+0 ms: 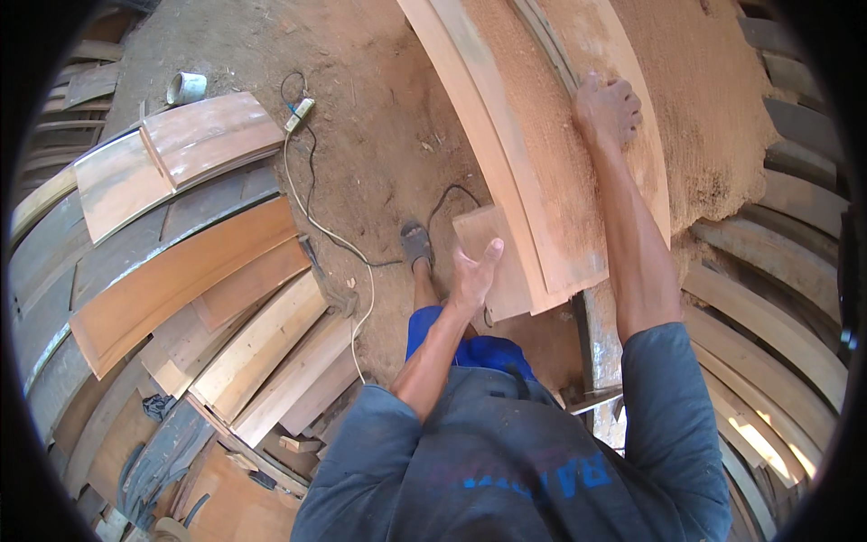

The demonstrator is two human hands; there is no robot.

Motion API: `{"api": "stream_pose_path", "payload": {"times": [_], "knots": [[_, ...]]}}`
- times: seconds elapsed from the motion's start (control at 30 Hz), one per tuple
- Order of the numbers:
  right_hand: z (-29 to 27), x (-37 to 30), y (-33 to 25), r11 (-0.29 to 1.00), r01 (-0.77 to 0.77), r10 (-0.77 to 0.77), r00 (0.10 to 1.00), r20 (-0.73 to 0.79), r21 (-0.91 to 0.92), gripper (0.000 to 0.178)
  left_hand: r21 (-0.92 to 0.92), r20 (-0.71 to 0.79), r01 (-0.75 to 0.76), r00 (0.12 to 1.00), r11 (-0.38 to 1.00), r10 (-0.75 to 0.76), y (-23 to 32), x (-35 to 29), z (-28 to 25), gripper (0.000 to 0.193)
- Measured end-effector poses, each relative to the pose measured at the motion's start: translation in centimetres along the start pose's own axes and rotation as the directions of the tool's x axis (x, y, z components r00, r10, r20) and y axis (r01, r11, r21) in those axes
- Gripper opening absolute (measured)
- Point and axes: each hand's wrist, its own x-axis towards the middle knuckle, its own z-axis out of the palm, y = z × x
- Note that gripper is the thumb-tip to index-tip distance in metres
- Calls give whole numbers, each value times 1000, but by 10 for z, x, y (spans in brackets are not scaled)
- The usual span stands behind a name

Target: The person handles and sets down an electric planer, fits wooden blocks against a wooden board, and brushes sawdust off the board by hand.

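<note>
Where the right hand (610, 110) meets wood (623, 45), its palm hides.

Planks (551, 203) ahead, stacked boards (194, 262) left, power strip (299, 115) on ground (379, 117) between, container (188, 88) beyond boards

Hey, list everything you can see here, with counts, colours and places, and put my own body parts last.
Long boards: at least two, light brown, upper middle
Narrow strip: one, greyish, lying along them
Small board: one, light brown, by the left grip
Stacked boards: many, brown, orange and grey, left side
Other boards: many, brownish, right side
Container: one, whitish, upper left
Power strip: one, whitish, on the ground
Cords: several, pale and black, around it
Ground: brown, centre
Sandal: one visible, grey, centre
Shirt: one, dark grey, bottom
Shorts: blue, above it
Left grip: bare, centre
Right grip: bare, over the long boards
</note>
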Motion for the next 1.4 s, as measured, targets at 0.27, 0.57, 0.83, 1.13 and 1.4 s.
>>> {"api": "stream_pose_path", "payload": {"times": [0.27, 0.57, 0.83, 1.13, 1.4], "knots": [[-15, -5, -11, 999, -15, 13, 998, 66, 34, 63, -13, -10, -150, 989, 989, 150, 9, 23, 0, 56], [-17, -8, -9, 998, -5, 2, 998, 55, 59, 65, 5, 37, -360, 932, 933, 359, 131, 119, -35, 60], [-13, -77, 50, 865, 364, -305, 928, -213, 345, 52, 84, -18, -124, 992, 989, 125, 80, 13, -124, 53], [-60, -351, 175, 531, -274, -173, 891, 419, 802, 44, 413, 525, -100, 838, 905, -147, 58, -61, -29, 49], [-62, -384, 368, 523, -361, 606, 795, -39, 772, 48, 561, 179, -50, 982, 826, -62, 23, 41, -1, 40]]}}
